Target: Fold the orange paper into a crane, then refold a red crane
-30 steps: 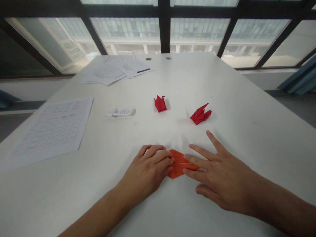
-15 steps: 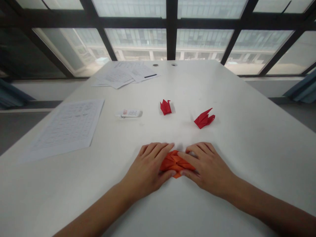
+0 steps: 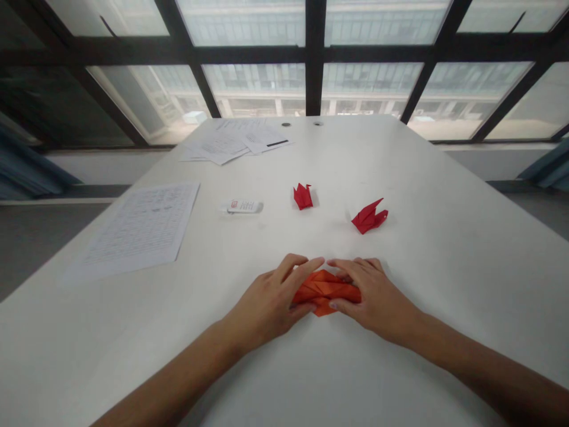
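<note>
A folded piece of orange origami paper (image 3: 326, 287) lies on the white table between my hands, creased in several layers. My left hand (image 3: 278, 302) grips its left end, thumb at the near edge and index finger arched over the far side. On the right end, my right hand (image 3: 373, 296) holds it the same way, fingers curved and thumb on the near edge. Both ends of the paper are partly hidden under the hands. Beyond them stand a small red paper crane (image 3: 303, 197) and a larger red folded paper bird (image 3: 370, 217).
A white glue bottle (image 3: 242, 206) lies on its side left of the small crane. A printed sheet (image 3: 137, 228) is at the table's left edge, and more papers (image 3: 235, 141) lie at the far left. Windows (image 3: 262, 89) rise behind the white table (image 3: 453, 237).
My index fingers have lifted from the orange paper's middle, showing more of it. The view has shifted slightly, so everything on the table sits a little differently in the picture.
</note>
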`<state>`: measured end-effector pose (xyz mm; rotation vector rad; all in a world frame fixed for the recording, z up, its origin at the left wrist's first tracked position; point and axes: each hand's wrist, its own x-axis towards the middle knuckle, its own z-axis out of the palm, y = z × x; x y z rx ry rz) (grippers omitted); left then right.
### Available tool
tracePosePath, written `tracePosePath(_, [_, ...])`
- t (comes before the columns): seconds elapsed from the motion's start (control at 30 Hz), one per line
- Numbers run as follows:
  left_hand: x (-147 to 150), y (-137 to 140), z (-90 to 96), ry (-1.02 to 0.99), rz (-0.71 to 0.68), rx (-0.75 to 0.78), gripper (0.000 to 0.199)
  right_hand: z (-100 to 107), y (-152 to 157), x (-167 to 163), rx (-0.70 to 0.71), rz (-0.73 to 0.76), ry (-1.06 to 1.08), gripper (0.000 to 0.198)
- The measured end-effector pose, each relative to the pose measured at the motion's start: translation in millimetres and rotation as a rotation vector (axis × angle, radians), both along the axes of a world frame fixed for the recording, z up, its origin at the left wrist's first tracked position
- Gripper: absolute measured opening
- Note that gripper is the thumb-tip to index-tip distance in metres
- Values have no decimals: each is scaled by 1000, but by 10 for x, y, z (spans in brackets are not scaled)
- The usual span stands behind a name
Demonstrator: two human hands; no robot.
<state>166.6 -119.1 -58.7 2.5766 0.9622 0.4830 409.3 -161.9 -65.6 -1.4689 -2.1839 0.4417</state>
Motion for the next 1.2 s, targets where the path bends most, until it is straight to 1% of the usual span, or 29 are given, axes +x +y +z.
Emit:
tracePosePath(0.1, [4,-22,6,10,16,51,83,55,-10,-12,-41,-19,43,42])
tracePosePath(0.2, [24,-33,39,-4,-10,145,78,96,-21,-24,-70,-2,84,31])
tracePosePath(0.27, [32,-39,65,-22,-24,251,70,103,-24,-26,-60,16,108,32])
tracePosePath(0.33, [27,-46,83,-42,-31,377,61,95,-25,-26,-47,15,128,39])
tracePosePath(0.4, [9,-50,90,-56,-41,503,57,81,-26,-24,-41,11,129,40])
tracePosePath(0.47, [-11,-48,89,-56,-57,599,58,68,-26,-18,12,15,100,29])
tracePosePath(0.5, [-17,-45,89,-54,-70,632,60,63,-26,-12,73,25,74,20])
tracePosePath(0.57, [-14,-38,94,-44,-101,661,61,61,-23,5,258,50,6,6])
tracePosePath(0.63, [8,-36,108,-29,-145,632,58,67,-19,28,443,78,-85,13])
tracePosePath(0.67, [22,-38,117,-17,-162,588,56,73,-16,39,509,88,-140,16])
tracePosePath(0.7, [36,-43,126,-7,-169,526,54,79,-13,50,551,94,-197,17])
tracePosePath(0.77, [54,-59,141,4,-172,383,55,90,-10,66,574,102,-305,18])
tracePosePath(0.83, [57,-74,144,9,-176,255,60,93,-16,73,535,121,-393,16])
tracePosePath(0.87, [54,-79,141,10,-183,209,59,92,-23,75,501,139,-428,14])
tracePosePath(0.9, [51,-81,135,17,-188,175,53,92,-34,76,464,163,-458,13])
tracePosePath(1.0, [45,-73,105,53,-189,136,23,103,-84,85,372,221,-509,17])
tracePosePath(1.07, [47,-62,82,69,-201,148,12,136,-126,100,312,235,-504,27])
tracePosePath(1.17, [53,-49,60,84,-222,176,15,225,-176,119,222,248,-443,52])
tracePosePath(1.2, [55,-48,58,93,-223,183,18,257,-185,119,207,253,-422,56])
